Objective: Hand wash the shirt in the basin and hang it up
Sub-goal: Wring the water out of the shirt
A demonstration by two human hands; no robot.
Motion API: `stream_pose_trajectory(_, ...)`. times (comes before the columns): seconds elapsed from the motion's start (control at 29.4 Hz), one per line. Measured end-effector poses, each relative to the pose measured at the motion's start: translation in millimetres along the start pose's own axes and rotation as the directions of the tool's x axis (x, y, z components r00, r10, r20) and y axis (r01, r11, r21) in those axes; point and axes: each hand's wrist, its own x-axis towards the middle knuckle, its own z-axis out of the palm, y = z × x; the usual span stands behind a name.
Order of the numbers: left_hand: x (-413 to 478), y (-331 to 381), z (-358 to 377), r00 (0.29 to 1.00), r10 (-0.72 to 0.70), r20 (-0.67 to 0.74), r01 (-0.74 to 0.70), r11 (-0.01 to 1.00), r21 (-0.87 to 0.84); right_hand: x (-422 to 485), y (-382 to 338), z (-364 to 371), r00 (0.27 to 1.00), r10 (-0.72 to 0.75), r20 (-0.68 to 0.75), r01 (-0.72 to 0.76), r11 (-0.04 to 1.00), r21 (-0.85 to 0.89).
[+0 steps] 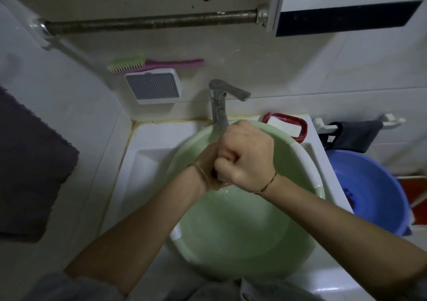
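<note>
Sink first: the white ceramic sink fills the middle of my view, and the round pale-green plastic basin sits in it, holding what looks like clear water. I see no shirt in that water. The candidates are the dark grey cloth hanging at 9 o'clock and the smaller dark garment draped on a white hook rail at 3 o'clock. Which of them is the shirt, I cannot tell. A round blue plastic tub sits at 4 o'clock, just beside the sink's right edge.

Over the basin's 12 o'clock half, the right hand is curled into a fist against the left hand, which is mostly hidden behind it. Something dark shows between them, and I cannot tell whether either hand holds anything. Both are right under the spout of the chrome lever tap.

I read this as rinsing or rubbing at the tap, with the shirt not in the basin. The next move calls for parting the hands and reaching out to a garment.

The 6 o'clock half of the basin is open. The tap crowds 12 o'clock, and the red soap dish just beside the rim at 1 o'clock could get knocked. The rusty metal bar high at 12 o'clock looks a likely hanging spot.
</note>
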Motion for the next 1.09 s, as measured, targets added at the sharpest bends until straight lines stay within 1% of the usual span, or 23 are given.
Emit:
stream_pose_trajectory(0.03, 6.4, -2.6, -2.7, 0.999, 0.005, 0.043, -0.004, 0.999, -0.036, -0.6, 5.1, -2.5, 0.990, 0.138, -0.041, -0.134, 0.987, 0.088)
stream_pose_trajectory(0.1, 5.8, -5.0, -4.1, 0.998, -0.037, 0.059, 0.044, 0.990, -0.130, -2.0, 17.3, -7.1, 0.911, 0.408, -0.061, -0.376, 0.883, 0.281)
stream_pose_trajectory(0.14, 7.4, -8.1, -6.9, 0.997, -0.036, 0.062, 0.045, 0.987, -0.154, -3.9, 23.1, -8.5, 0.873, 0.485, -0.052, -0.442, 0.832, 0.335)
stream_pose_trajectory(0.24, 3.9, -11.7, -10.4, 0.998, -0.022, 0.053, 0.034, 0.975, -0.220, -9.1, 35.3, -12.8, 0.812, 0.584, 0.006, -0.545, 0.753, 0.369)
stream_pose_trajectory(0.27, 1.8, -9.9, -11.0, 0.999, -0.002, 0.035, 0.010, 0.971, -0.240, -11.6, 39.8, -13.9, 0.775, 0.630, 0.044, -0.591, 0.699, 0.402)
stream_pose_trajectory(0.34, 0.9, -4.0, -13.3, 0.996, 0.085, 0.001, -0.084, 0.976, -0.203, -19.8, 49.8, -17.3, 0.667, 0.726, 0.167, -0.700, 0.533, 0.476)
stream_pose_trajectory(0.37, 0.1, 0.8, -15.1, 0.985, 0.170, -0.039, -0.175, 0.972, -0.156, -24.7, 54.7, -19.8, 0.604, 0.755, 0.255, -0.754, 0.438, 0.490)
stream_pose_trajectory(0.44, -6.2, 11.2, -18.6, 0.907, 0.397, -0.137, -0.406, 0.913, -0.039, -32.9, 59.2, -25.2, 0.448, 0.751, 0.485, -0.873, 0.252, 0.417)
stream_pose_trajectory(0.51, -9.7, 22.1, -25.5, 0.782, 0.609, -0.133, -0.593, 0.793, 0.142, -40.9, 59.6, -28.1, 0.311, 0.664, 0.680, -0.940, 0.110, 0.323)
stream_pose_trajectory(0.54, -14.5, 27.0, -26.4, 0.712, 0.699, -0.071, -0.657, 0.698, 0.283, -43.9, 59.9, -28.6, 0.268, 0.616, 0.740, -0.946, 0.023, 0.324)
stream_pose_trajectory(0.58, -20.0, 30.3, -25.9, 0.650, 0.759, 0.028, -0.691, 0.576, 0.438, -45.7, 60.0, -29.0, 0.237, 0.572, 0.785, -0.930, -0.099, 0.354)
stream_pose_trajectory(0.61, -25.1, 31.7, -25.6, 0.608, 0.780, 0.146, -0.708, 0.450, 0.545, -47.8, 61.9, -29.0, 0.226, 0.523, 0.822, -0.886, -0.241, 0.397)
stream_pose_trajectory(0.65, -29.3, 31.8, -25.4, 0.581, 0.773, 0.256, -0.718, 0.338, 0.609, -48.5, 64.7, -29.3, 0.243, 0.457, 0.855, -0.824, -0.368, 0.431)
stream_pose_trajectory(0.68, -33.2, 30.4, -25.2, 0.567, 0.749, 0.344, -0.723, 0.251, 0.644, -48.5, 67.1, -28.8, 0.268, 0.385, 0.883, -0.773, -0.460, 0.436)
stream_pose_trajectory(0.75, -37.9, 24.5, -23.4, 0.571, 0.689, 0.447, -0.712, 0.144, 0.688, -45.3, 70.3, -23.7, 0.259, 0.335, 0.906, -0.734, -0.542, 0.410)
stream_pose_trajectory(0.82, -38.0, 14.0, -20.1, 0.548, 0.641, 0.537, -0.710, 0.018, 0.704, -44.9, 72.1, -11.8, 0.176, 0.386, 0.906, -0.724, -0.573, 0.385)
stream_pose_trajectory(0.88, -35.6, 0.5, -17.5, 0.478, 0.656, 0.583, -0.724, -0.081, 0.685, -44.4, 68.6, 2.3, 0.078, 0.469, 0.880, -0.716, -0.588, 0.376)
stream_pose_trajectory(0.92, -32.1, -6.0, -17.8, 0.454, 0.700, 0.551, -0.728, -0.065, 0.683, -41.9, 66.6, 6.6, 0.036, 0.537, 0.843, -0.702, -0.586, 0.404)
stream_pose_trajectory(0.95, -28.6, -12.8, -17.5, 0.438, 0.768, 0.468, -0.737, 0.010, 0.675, -40.6, 65.6, 10.4, 0.023, 0.622, 0.783, -0.694, -0.554, 0.460)
stream_pose_trajectory(0.99, -22.4, -20.4, -17.6, 0.441, 0.841, 0.313, -0.747, 0.150, 0.648, -37.4, 61.6, 11.2, 0.023, 0.709, 0.705, -0.694, -0.496, 0.522)
stream_pose_trajectory(1.02, -14.8, -28.0, -18.5, 0.472, 0.875, 0.105, -0.752, 0.339, 0.565, -35.5, 61.3, 13.1, 0.044, 0.796, 0.604, -0.705, -0.404, 0.583)
stream_pose_trajectory(1.05, -8.6, -33.7, -17.9, 0.536, 0.837, -0.109, -0.751, 0.532, 0.392, -34.4, 59.1, 12.6, 0.082, 0.888, 0.453, -0.725, -0.259, 0.638)
stream_pose_trajectory(1.09, 1.3, -38.2, -20.3, 0.634, 0.727, -0.264, -0.715, 0.681, 0.157, -32.3, 56.9, 12.4, 0.142, 0.945, 0.296, -0.742, -0.096, 0.664)
